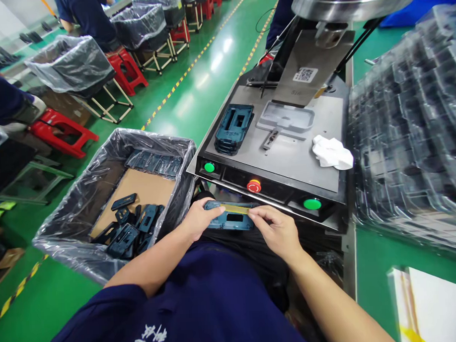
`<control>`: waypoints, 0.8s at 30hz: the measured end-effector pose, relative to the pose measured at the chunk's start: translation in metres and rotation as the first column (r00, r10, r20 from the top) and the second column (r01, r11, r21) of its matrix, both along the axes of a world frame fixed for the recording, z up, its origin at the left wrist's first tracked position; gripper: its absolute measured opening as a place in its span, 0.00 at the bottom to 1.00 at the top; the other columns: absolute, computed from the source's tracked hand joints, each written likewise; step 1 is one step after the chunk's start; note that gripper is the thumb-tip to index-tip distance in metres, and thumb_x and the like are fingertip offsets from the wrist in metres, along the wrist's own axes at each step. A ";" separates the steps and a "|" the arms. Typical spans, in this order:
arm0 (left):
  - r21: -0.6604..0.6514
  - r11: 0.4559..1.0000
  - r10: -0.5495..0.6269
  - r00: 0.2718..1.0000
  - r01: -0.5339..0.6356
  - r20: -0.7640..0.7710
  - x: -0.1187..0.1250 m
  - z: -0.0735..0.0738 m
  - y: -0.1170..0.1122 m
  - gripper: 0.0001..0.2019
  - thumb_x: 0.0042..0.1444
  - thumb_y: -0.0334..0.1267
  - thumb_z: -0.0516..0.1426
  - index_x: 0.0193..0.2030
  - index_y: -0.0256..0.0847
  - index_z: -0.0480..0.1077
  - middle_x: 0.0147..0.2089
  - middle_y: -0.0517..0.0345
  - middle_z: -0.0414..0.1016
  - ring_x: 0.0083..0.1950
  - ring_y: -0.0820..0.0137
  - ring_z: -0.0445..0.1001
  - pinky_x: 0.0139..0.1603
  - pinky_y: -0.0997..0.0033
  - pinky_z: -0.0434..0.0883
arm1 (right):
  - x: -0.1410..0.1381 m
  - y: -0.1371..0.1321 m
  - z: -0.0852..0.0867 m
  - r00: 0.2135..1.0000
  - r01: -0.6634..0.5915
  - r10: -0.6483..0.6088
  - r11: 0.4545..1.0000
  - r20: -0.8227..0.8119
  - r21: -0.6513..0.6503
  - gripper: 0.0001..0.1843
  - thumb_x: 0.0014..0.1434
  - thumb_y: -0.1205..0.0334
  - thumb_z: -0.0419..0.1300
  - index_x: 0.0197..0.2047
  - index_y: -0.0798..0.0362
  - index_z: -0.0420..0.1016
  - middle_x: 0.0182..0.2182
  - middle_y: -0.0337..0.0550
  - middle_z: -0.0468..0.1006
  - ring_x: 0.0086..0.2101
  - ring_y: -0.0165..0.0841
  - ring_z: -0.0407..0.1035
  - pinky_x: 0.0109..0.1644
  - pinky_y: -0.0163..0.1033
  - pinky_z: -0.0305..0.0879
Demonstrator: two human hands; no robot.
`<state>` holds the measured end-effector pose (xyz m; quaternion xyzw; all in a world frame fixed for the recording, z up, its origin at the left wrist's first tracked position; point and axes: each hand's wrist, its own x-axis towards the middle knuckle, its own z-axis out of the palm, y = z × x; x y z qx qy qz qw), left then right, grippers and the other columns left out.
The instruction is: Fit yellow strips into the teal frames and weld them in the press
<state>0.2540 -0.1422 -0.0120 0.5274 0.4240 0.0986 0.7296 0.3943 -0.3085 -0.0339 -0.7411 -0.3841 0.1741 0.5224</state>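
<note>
My left hand (200, 218) grips the left end of a blue plastic housing panel (226, 224), its thumb lying on the upper face. The panel has a rectangular window and is held close to my body, in front of the machine. Along its upper side runs a yellow strip (235, 209). The fingertips of my right hand (276, 232) are pinched at the strip's right end. Whether they also grip the panel's edge is hard to tell. On the machine's metal plate, a stack of similar blue panels (234, 128) sits beside a clear fixture (286, 117).
A plastic-lined crate (73, 210) at left holds several loose panels (127, 238). The machine front carries two green buttons (312, 204) and a red stop button (254, 185). White tissue (332, 152) lies on the plate. Stacked clear trays (407, 133) stand right. Co-workers sit at upper left.
</note>
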 end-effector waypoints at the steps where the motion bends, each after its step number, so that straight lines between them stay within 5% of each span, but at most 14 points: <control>1: 0.021 1.000 0.001 1.000 -0.001 -0.011 0.000 -0.002 0.000 0.19 0.38 0.45 0.70 0.32 0.37 0.71 0.25 0.64 0.70 0.27 0.75 0.67 0.32 0.73 0.68 | -0.001 0.000 -0.001 1.000 0.014 -0.014 1.000 -0.024 -0.013 0.13 0.61 0.49 0.61 0.40 0.47 0.80 0.35 0.44 0.80 0.34 0.39 0.74 0.41 0.45 0.72; 5: 0.021 1.000 -0.009 1.000 0.009 -0.019 -0.002 -0.007 -0.001 0.18 0.38 0.45 0.70 0.30 0.37 0.71 0.25 0.64 0.69 0.26 0.76 0.66 0.30 0.74 0.67 | -0.004 0.000 -0.001 0.993 0.062 -0.064 0.998 -0.102 -0.020 0.19 0.59 0.48 0.63 0.49 0.50 0.74 0.27 0.39 0.76 0.26 0.35 0.70 0.35 0.41 0.70; 9: 0.002 1.000 0.021 0.999 -0.021 -0.026 -0.002 -0.005 -0.002 0.18 0.37 0.44 0.70 0.30 0.37 0.70 0.25 0.64 0.69 0.26 0.76 0.67 0.30 0.75 0.67 | -0.004 0.000 0.002 0.992 0.118 -0.119 0.993 -0.037 -0.019 0.16 0.58 0.49 0.63 0.45 0.50 0.73 0.21 0.33 0.66 0.21 0.30 0.60 0.28 0.38 0.62; 14: -0.022 1.000 0.017 1.000 -0.018 -0.025 -0.005 -0.003 -0.001 0.18 0.37 0.44 0.70 0.30 0.37 0.72 0.26 0.63 0.70 0.27 0.75 0.68 0.31 0.74 0.68 | 0.000 0.004 -0.001 0.953 0.156 -0.147 0.988 -0.265 0.011 0.22 0.53 0.47 0.66 0.46 0.51 0.73 0.33 0.41 0.72 0.29 0.32 0.66 0.32 0.38 0.66; 20: 0.199 0.976 -0.074 0.995 0.086 -0.064 -0.006 -0.005 -0.007 0.15 0.41 0.45 0.68 0.31 0.38 0.74 0.25 0.64 0.68 0.27 0.76 0.64 0.30 0.75 0.64 | -0.006 0.009 0.002 0.705 0.014 -0.049 0.998 -0.707 -0.055 0.23 0.49 0.46 0.67 0.44 0.51 0.76 0.35 0.42 0.77 0.35 0.35 0.71 0.39 0.38 0.69; 24: 0.213 0.973 -0.071 0.995 0.084 -0.070 -0.004 -0.007 -0.010 0.15 0.41 0.45 0.68 0.31 0.38 0.74 0.25 0.64 0.68 0.26 0.76 0.63 0.29 0.76 0.63 | -0.009 0.010 0.004 0.488 0.036 -0.001 0.999 -0.873 0.019 0.20 0.46 0.53 0.69 0.43 0.50 0.77 0.33 0.40 0.79 0.36 0.35 0.73 0.42 0.39 0.70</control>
